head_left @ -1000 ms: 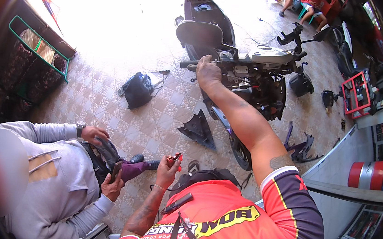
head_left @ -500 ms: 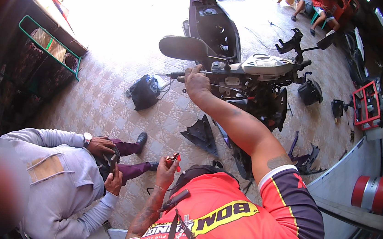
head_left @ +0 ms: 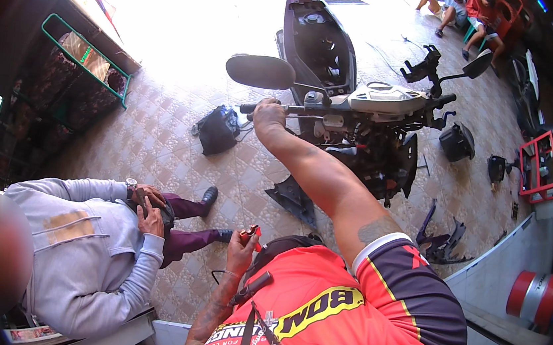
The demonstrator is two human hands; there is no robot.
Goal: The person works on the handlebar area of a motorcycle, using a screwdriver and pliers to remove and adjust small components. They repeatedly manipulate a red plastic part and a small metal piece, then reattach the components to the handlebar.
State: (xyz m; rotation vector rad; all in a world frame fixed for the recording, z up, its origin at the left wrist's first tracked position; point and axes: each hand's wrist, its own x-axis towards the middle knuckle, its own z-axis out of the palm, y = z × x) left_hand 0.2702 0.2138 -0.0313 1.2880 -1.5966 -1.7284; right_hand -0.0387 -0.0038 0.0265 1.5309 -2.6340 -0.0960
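Note:
My right arm reaches forward to the partly stripped scooter (head_left: pixel 383 99). My right hand (head_left: pixel 269 116) is closed around the left end of its handlebar, and the tip of the black handlebar grip (head_left: pixel 247 108) shows beyond my fingers. A dark oval mirror (head_left: pixel 260 71) stands just above that hand. My left hand (head_left: pixel 239 252) is raised close to my chest, fingers closed on a small red object (head_left: pixel 250 235) with dark parts; its exact kind is too small to tell.
A seated person in a grey hoodie (head_left: pixel 96 248) is at my left. A black bag (head_left: pixel 217 130), dark fairing panels (head_left: pixel 292 199), a black box-like part (head_left: pixel 456 142) and a red frame (head_left: pixel 538 168) stand or lie on the tiled floor. Other people sit at the far right.
My right hand has shifted slightly left along the handlebar end. The whole view has moved a little. The person at my left has moved their hands together.

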